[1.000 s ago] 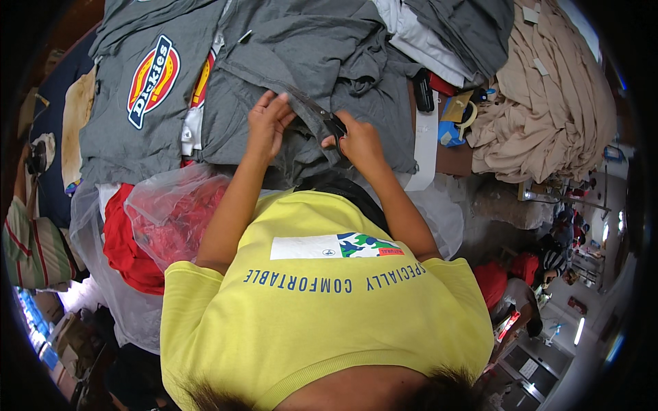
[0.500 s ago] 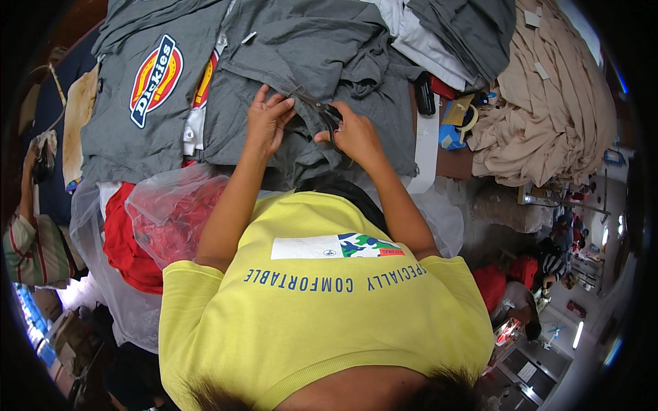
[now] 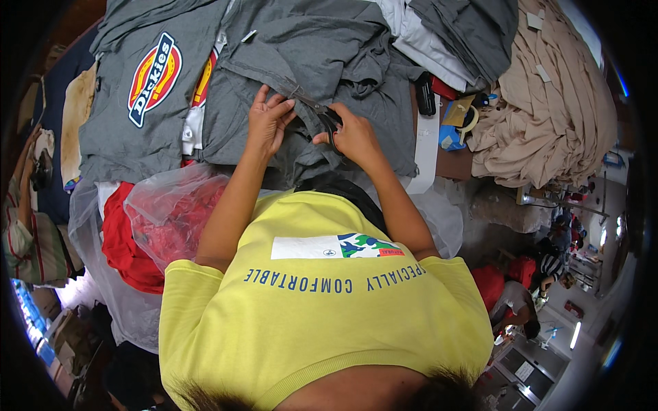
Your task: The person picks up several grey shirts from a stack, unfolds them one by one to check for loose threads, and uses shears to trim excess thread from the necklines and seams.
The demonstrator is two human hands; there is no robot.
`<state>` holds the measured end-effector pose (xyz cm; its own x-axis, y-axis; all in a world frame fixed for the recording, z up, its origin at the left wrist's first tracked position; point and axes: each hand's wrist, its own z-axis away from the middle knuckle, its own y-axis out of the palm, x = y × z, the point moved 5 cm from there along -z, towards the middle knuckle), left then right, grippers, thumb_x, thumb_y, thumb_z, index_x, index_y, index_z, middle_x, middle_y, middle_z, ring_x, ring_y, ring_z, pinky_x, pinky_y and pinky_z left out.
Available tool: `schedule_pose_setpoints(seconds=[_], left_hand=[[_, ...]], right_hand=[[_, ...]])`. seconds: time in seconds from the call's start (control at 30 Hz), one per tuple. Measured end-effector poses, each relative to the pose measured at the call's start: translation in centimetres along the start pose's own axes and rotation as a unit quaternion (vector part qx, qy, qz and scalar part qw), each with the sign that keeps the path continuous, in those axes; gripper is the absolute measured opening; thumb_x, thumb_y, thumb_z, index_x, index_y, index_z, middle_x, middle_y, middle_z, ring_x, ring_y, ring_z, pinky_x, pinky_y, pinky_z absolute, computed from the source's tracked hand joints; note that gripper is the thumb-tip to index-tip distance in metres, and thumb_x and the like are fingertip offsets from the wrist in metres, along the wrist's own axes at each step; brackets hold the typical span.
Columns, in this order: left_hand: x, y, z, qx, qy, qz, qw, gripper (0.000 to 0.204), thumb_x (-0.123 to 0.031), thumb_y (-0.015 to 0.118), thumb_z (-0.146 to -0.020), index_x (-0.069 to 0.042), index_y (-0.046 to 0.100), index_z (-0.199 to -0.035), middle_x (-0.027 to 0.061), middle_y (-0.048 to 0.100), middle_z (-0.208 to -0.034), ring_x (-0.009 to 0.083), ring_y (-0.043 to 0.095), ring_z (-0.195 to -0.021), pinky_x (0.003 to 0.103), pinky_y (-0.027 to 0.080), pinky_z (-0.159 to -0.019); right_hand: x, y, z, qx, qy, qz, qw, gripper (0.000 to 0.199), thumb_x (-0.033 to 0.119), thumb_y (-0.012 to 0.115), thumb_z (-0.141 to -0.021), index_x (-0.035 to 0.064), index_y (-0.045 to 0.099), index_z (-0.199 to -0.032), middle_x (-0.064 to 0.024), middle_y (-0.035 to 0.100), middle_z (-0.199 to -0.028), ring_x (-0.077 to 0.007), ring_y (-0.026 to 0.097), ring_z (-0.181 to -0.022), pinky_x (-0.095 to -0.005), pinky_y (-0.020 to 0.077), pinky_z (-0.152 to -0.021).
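Observation:
A dark grey T-shirt (image 3: 288,41) lies spread and rumpled before me. My left hand (image 3: 269,122) pinches its edge between thumb and fingers, the other fingers raised. My right hand (image 3: 355,135) grips a pair of scissors (image 3: 330,123) with black handles. Their blades point left along the edge of the cloth, close to my left fingertips, where thin thread ends show. Whether the blades are cutting cannot be made out. To the left lies another grey T-shirt (image 3: 110,130) with a red, yellow and blue printed emblem.
Beige garments (image 3: 548,103) are heaped at the right. Nearer lie a tape roll (image 3: 469,123) and a black case (image 3: 424,94). White and dark grey cloth (image 3: 473,34) is piled at the back. Clear plastic with red cloth (image 3: 137,246) sits by my left arm. Another person's arm (image 3: 26,195) shows far left.
My hands, the scissors and the grey T-shirt stay almost in place. At the far left, the other person's arm has shifted slightly.

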<state>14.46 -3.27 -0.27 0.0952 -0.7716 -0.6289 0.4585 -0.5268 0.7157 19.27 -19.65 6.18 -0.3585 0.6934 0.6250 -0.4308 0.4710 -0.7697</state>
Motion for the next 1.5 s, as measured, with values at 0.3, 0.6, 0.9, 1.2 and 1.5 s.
schedule_pose_setpoints(seconds=[0.3, 0.6, 0.9, 1.2, 1.5], left_hand=[[-0.4, -1.0, -1.2, -0.01, -0.021, 0.035, 0.999, 0.069, 0.005, 0.06, -0.078, -0.002, 0.019, -0.134, 0.0057, 0.059, -0.091, 0.0144, 0.061, -0.079, 0.027, 0.053, -0.07], [-1.6, -0.6, -1.3, 0.018, 0.009, -0.05, 0.999, 0.073, 0.005, 0.06, -0.077, 0.002, 0.015, -0.135, 0.005, 0.055, -0.084, 0.016, 0.061, -0.08, 0.031, 0.053, -0.074], [-1.9, -0.4, -1.1, -0.001, 0.021, -0.054, 0.998, 0.065, 0.008, 0.061, -0.075, 0.0, 0.025, -0.128, 0.0081, 0.058, -0.088, 0.0171, 0.061, -0.082, 0.03, 0.053, -0.074], [-2.1, -0.3, -1.2, -0.002, 0.015, -0.06, 0.998, 0.08, 0.006, 0.063, -0.076, 0.002, 0.011, -0.136, 0.0035, 0.054, -0.08, 0.0143, 0.059, -0.076, 0.03, 0.053, -0.073], [-2.4, -0.8, -2.3, -0.008, 0.014, -0.05, 0.999, 0.072, 0.006, 0.063, -0.075, 0.002, 0.019, -0.132, 0.0016, 0.052, -0.08, 0.0142, 0.06, -0.078, 0.028, 0.053, -0.071]], right_hand=[[-1.0, 0.4, 0.3, -0.02, -0.007, -0.019, 1.0, 0.056, 0.034, 0.081, -0.056, 0.0037, 0.059, -0.098, -0.0181, 0.062, -0.072, -0.0336, 0.063, -0.069, -0.0354, 0.0471, -0.059], [0.7, 0.3, -0.4, -0.023, -0.021, 0.044, 0.999, 0.063, 0.039, 0.08, -0.057, 0.0076, 0.056, -0.106, -0.0103, 0.056, -0.054, -0.0275, 0.058, -0.053, -0.0359, 0.0429, -0.052], [1.6, 0.1, -1.4, -0.003, -0.014, 0.047, 0.999, 0.067, 0.044, 0.078, -0.054, 0.0097, 0.054, -0.107, -0.0139, 0.06, -0.066, -0.0314, 0.06, -0.065, -0.0398, 0.044, -0.057], [0.5, 0.2, -1.0, -0.039, -0.058, 0.0, 0.998, 0.055, 0.035, 0.079, -0.058, 0.0073, 0.058, -0.101, -0.0169, 0.059, -0.063, -0.0348, 0.059, -0.061, -0.0399, 0.0445, -0.055], [1.0, -0.2, -1.1, -0.007, -0.002, 0.014, 1.0, 0.061, 0.04, 0.079, -0.057, 0.005, 0.057, -0.102, -0.0167, 0.059, -0.063, -0.0342, 0.059, -0.06, -0.0398, 0.044, -0.055]])
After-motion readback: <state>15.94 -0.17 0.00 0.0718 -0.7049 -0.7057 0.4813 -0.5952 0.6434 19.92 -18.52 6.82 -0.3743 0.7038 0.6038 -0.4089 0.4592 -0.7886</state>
